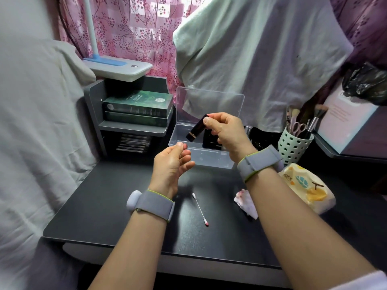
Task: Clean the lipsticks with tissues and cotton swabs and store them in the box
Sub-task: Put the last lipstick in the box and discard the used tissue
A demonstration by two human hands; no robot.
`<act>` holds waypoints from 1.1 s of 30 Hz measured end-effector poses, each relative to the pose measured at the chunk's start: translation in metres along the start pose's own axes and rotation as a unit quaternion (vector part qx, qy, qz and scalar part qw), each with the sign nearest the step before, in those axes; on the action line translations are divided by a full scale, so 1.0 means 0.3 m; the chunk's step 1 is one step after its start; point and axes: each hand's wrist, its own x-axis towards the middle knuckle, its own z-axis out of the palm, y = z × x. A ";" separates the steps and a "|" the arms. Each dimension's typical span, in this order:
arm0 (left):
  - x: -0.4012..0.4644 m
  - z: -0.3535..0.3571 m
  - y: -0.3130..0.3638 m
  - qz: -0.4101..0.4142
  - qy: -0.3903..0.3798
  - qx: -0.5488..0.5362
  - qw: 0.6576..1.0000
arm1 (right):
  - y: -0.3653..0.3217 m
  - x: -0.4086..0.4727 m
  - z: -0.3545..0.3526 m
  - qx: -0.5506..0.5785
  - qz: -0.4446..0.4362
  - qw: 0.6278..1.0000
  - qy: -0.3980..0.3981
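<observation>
Right hand: fingers pinch a capped black lipstick over the open clear box.
Left hand: loosely curled, empty.
Advice: lower it flat beside the stored tubes.

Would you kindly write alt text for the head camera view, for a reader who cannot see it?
A person's right hand holds a capped dark lipstick tilted over an open clear plastic box on a dark desk, while the left hand hovers empty nearby. A used cotton swab, a stained tissue and a tissue pack lie in front.
</observation>
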 end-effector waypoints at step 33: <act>0.109 0.017 -0.095 -0.027 -0.014 0.088 0.996 | 0.149 0.258 0.024 -0.394 -0.155 0.904 -0.056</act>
